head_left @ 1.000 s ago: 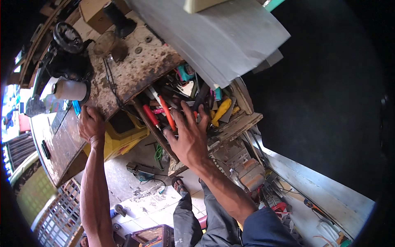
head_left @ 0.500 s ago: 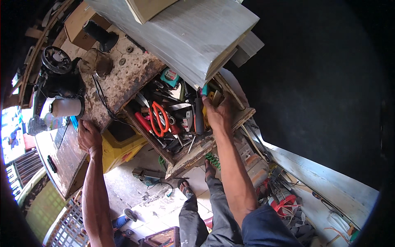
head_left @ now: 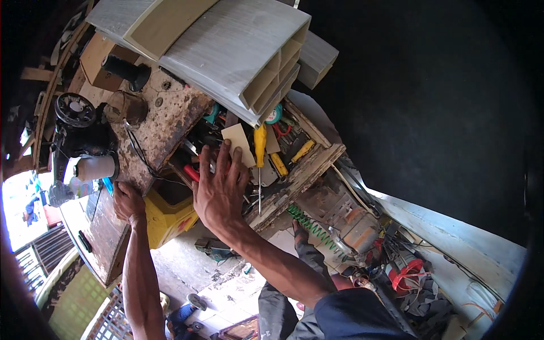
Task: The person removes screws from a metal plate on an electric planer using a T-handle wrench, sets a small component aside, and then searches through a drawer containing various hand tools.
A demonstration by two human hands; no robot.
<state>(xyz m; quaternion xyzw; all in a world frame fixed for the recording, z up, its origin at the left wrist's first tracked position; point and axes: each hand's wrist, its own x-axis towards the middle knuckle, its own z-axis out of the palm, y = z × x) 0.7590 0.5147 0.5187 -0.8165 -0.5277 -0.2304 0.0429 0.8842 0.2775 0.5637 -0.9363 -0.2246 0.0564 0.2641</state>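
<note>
My right hand (head_left: 224, 195) spreads its fingers over the left part of an open wooden drawer (head_left: 313, 166) full of tools. Its fingertips reach the lower edge of a cream flat piece (head_left: 238, 141) and cover what lies beneath. Just right of that piece, a yellow-handled screwdriver (head_left: 260, 146) lies on top, its shaft pointing toward me. A red handle (head_left: 191, 173) shows beside my fingers. Other yellow-handled tools (head_left: 303, 151) and a round teal tape measure (head_left: 274, 114) sit farther right. My left hand (head_left: 128, 202) is closed at the worn tabletop's edge, next to something bright blue; its grip is hidden.
A black sewing machine (head_left: 79, 136) with a white thread cone (head_left: 95, 168) stands at left. Long grey hollow panels (head_left: 226, 45) overhang the drawer's far side. Below are a yellow container (head_left: 170, 212), a green coiled hose (head_left: 311, 228) and a dusty motor-like machine (head_left: 356, 229).
My right hand has moved from the drawer's right side to its left and opened out. The orange handles are now covered; the yellow screwdriver and cream piece show on top. The view has shifted.
</note>
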